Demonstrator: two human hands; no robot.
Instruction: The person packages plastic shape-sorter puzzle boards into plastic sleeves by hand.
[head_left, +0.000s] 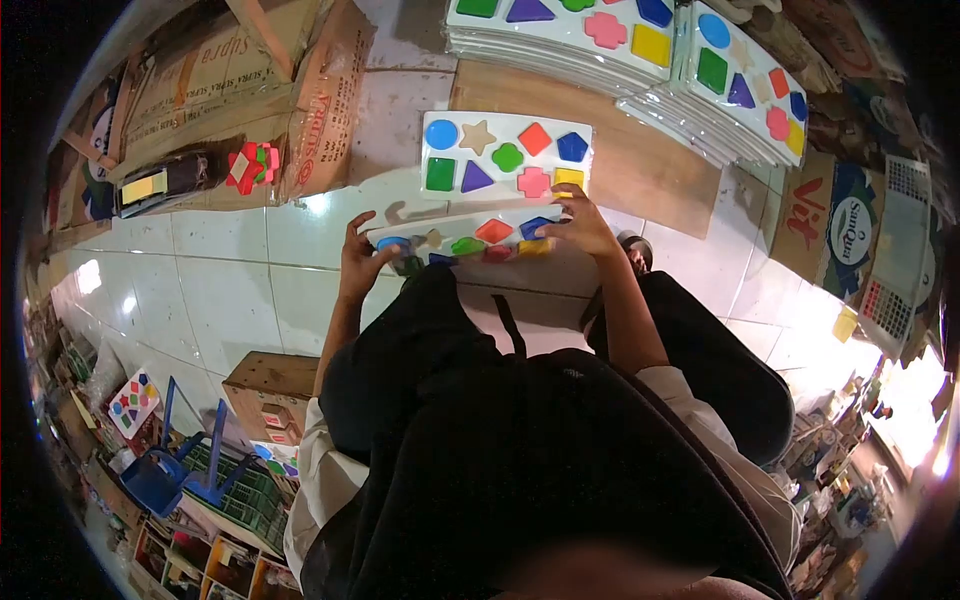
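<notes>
- White rectangular board with coloured shapes [460, 228] was held tilted between both hands, in front of the dark-trousered knees; whether it touched the knee: can't tell.
- Left hand [359, 257]: thumb and curled fingers pinched the left end.
- Right hand [585, 225]: fingers bent over the right end, thumb on the face, pinching it.
- Handling, judged: light, fairly stiff, smooth, so maybe a bit slippery. Short ends looked the best hold, clear of the shapes; corners could dent.
- Shapes: flat solid colours, among them a red diamond and a pale star. Material unclear, foam or plastic.
- Second white shape board [505, 180] lay flat just beyond on glossy white tile floor [225, 300].
- Farther out: two stacks of similar boards, left [560, 60] and right [690, 125], shiny clear wrap, near a flat matte brown sheet [660, 180].
</notes>
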